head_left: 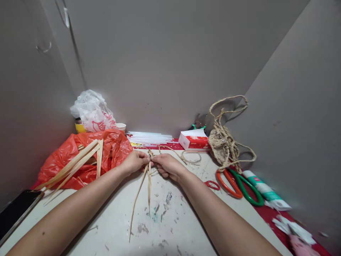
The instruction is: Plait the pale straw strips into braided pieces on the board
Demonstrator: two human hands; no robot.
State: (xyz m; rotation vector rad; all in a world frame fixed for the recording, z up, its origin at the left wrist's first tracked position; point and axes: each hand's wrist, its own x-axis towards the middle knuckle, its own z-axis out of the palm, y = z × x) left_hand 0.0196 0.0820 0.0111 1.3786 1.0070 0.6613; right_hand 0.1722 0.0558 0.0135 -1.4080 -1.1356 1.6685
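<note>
My left hand (135, 161) and my right hand (167, 165) meet at the middle of the table, both pinched on a small bundle of dried straw strips (148, 177). The strips are knotted between my fingertips, and their long loose ends trail down over the paint-stained white tabletop (160, 227) towards me. A thin twine strand (190, 159) curls away from the knot to the right.
A red plastic bag (80, 160) with more straw strips (77, 163) lies at left, a white bag (92, 112) behind it. A tissue box (194, 140), a jute rope tangle (226, 142), orange and green scissors (239, 185) and a tube (263, 190) lie at right. A dark phone (16, 209) sits at the left edge.
</note>
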